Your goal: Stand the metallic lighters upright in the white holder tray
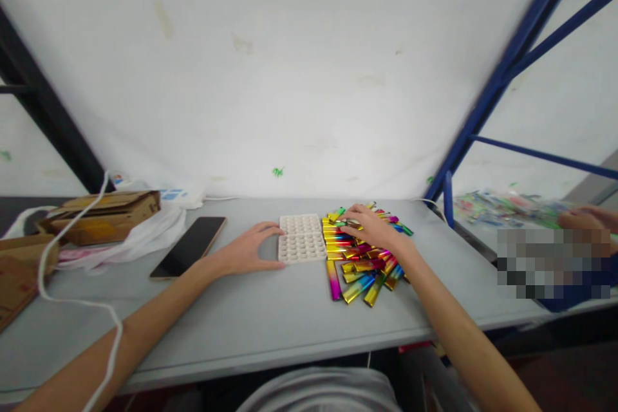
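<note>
Grey tabletop (270, 315) runs in front of me, with a white sheet for a wall behind it. Near the far edge lies a white tray (302, 239) of round pockets, and just to its right, touching it, a heap of shiny rainbow-coloured sticks (360, 270). My left hand (248, 250) rests against the tray's left edge, fingers spread apart and gripping nothing. My right hand (371, 225) lies on top of the heap, fingers bent down among the sticks; whether they pinch one I cannot tell. Left of my left arm lies a dark phone (189, 246), and beyond it a cardboard box (103, 211) and a white cable (72, 232). Another person's hand (586, 217) shows far right, past the blue frame (502, 71)
</note>
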Available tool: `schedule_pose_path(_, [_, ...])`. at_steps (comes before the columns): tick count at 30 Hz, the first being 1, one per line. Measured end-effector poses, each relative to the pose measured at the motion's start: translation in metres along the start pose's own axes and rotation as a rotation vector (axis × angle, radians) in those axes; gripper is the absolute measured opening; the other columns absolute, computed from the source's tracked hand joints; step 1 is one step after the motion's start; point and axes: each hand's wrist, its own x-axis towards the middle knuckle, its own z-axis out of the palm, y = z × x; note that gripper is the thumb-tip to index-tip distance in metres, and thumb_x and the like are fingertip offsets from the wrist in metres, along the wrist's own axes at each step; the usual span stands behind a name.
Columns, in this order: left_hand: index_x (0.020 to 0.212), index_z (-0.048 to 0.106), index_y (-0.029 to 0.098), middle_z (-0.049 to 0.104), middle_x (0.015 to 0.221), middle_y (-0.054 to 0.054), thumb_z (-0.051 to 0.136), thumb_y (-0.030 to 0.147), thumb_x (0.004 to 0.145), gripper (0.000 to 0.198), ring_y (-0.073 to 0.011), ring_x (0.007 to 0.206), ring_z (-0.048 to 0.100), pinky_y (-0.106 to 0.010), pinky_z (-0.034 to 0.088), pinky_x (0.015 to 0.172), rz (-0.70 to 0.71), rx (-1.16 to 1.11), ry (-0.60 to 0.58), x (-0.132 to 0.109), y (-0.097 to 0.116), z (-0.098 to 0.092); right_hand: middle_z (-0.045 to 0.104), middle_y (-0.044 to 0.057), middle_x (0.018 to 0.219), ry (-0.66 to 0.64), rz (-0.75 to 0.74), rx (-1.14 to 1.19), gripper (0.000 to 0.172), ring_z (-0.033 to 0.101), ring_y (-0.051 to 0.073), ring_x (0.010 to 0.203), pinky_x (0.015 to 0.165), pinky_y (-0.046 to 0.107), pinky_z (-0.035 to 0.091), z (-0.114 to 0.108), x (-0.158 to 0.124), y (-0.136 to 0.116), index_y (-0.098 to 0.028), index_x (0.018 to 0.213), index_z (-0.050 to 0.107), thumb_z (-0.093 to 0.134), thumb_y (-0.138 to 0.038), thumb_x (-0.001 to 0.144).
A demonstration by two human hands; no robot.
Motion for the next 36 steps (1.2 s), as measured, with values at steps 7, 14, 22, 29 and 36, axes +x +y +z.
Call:
schedule_pose_path(7, [0.131,0.058,0.021,0.056,0.144,-0.012,0.072,0.061,0.078,0.068,-0.0302,0.137,0.049,-0.043,0.035,0.12,0.014,0.002,0.019,-0.001,0.009,-0.003,0.071,0.01,0.108,0.005,0.054,0.186,0.019,0.063,0.024,0.104,0.097,0.042,0.046,0.006,0.007,-0.005,-0.019,0.101,0.072,0.065,-0.035,0.094])
schedule_pose_path(14, [0.134,0.057,0.023,0.054,0.146,-0.011,0.07,0.068,0.078,0.072,-0.0319,0.138,0.048,-0.045,0.036,0.119,0.013,-0.007,0.02,-0.001,0.001,0.002,0.073,0.005,0.099,0.225,0.239,0.986,0.034,0.065,0.02,0.088,0.081,0.033,0.051,0.005,0.024,-0.024,-0.02,0.101,0.069,0.075,-0.047,0.082])
schedule_pose_path(22, [0.135,0.055,0.021,0.053,0.146,-0.012,0.072,0.063,0.08,0.071,-0.0307,0.138,0.048,-0.043,0.035,0.12,0.027,-0.012,0.019,-0.003,0.005,0.001,0.067,0.003,0.096,0.209,0.33,1.47,0.036,0.062,0.016,0.088,0.076,0.027,0.049,0.013,0.067,-0.064,-0.02,0.092,0.067,0.075,-0.053,0.08])
schedule_pose_path(29, [0.134,0.054,0.02,0.052,0.146,-0.013,0.073,0.061,0.08,0.07,-0.0306,0.138,0.047,-0.044,0.034,0.12,0.018,-0.03,0.013,-0.004,0.009,-0.001,0.036,-0.01,0.058,0.154,0.281,1.43,0.038,0.028,0.009,0.045,0.045,0.021,0.027,0.022,0.079,-0.092,-0.026,0.096,0.054,0.063,-0.062,0.087])
schedule_pose_path(36, [0.133,0.055,0.021,0.052,0.146,-0.013,0.073,0.059,0.08,0.068,-0.0309,0.138,0.048,-0.045,0.034,0.12,0.027,-0.046,0.02,-0.004,0.009,0.0,0.033,-0.004,0.057,0.406,0.386,0.855,0.053,0.033,0.012,0.055,0.051,0.026,0.025,0.048,0.081,-0.095,-0.022,0.061,0.04,0.047,-0.067,0.09])
